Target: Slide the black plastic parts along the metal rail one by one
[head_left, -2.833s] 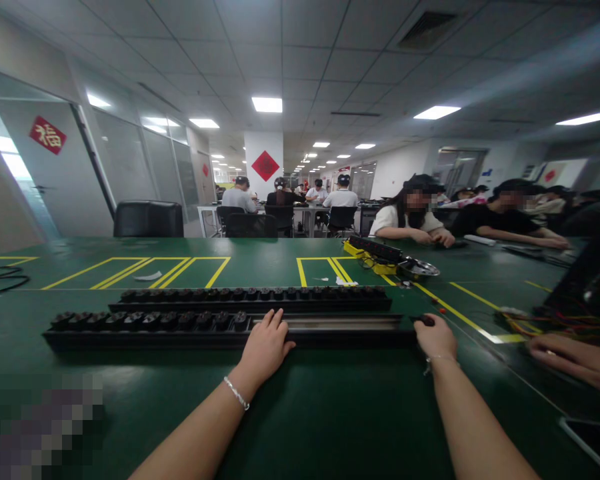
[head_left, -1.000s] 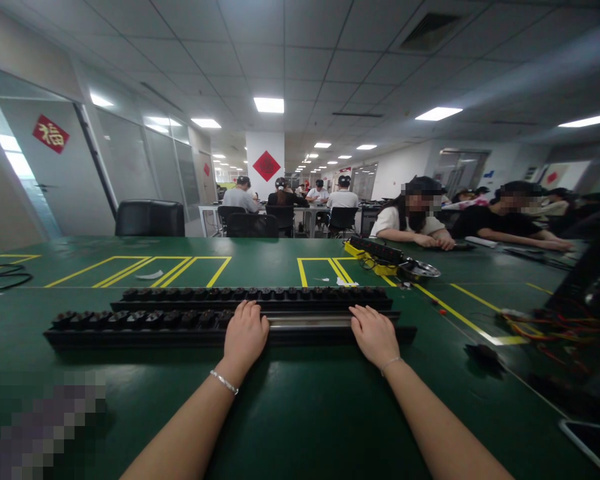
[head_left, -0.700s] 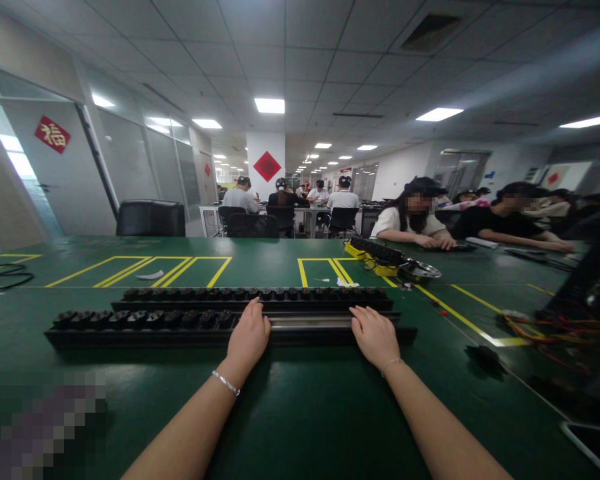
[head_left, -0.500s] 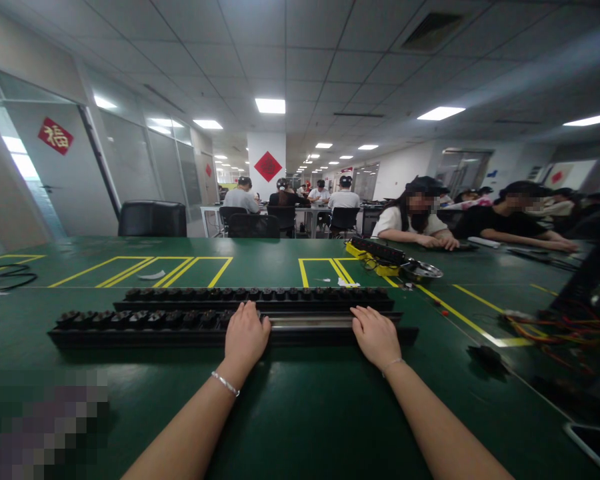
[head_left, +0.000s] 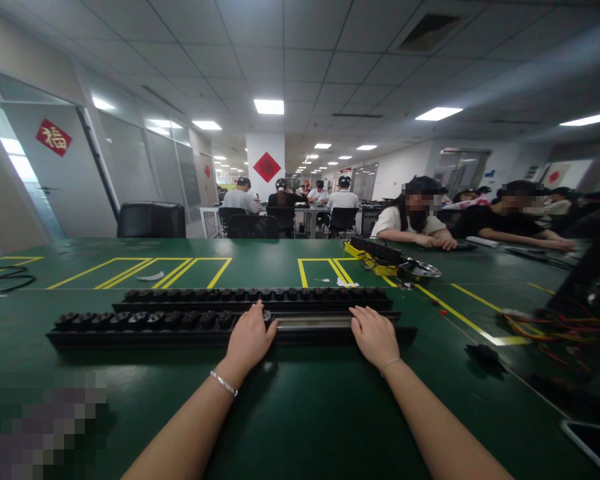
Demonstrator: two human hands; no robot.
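Observation:
A long black rail (head_left: 145, 341) lies across the green table in front of me. Round black socket modules (head_left: 150, 320) fill its left part in a row, and a shiny metal strip shows in the open channel further right. My left hand (head_left: 250, 337) is closed over the right end of this row, with a module (head_left: 267, 317) between its fingers and thumb; the fingers hide part of the grip. My right hand (head_left: 376, 335) is curled over the rail near its right end. Behind it lies a second black rail (head_left: 180, 306) with a similar row of modules.
Yellow tape (head_left: 220, 272) marks the green table (head_left: 310, 413). Beyond the rails sit a black and yellow strip (head_left: 377, 252) and a metal dish (head_left: 420, 269). Coloured wires (head_left: 535, 327) lie at right, a black cable (head_left: 10, 275) at left. Co-workers sit at the right and far back.
My left hand has shifted slightly right along the rail, and a module now shows between its fingers and thumb. The right hand stays nearly in place.

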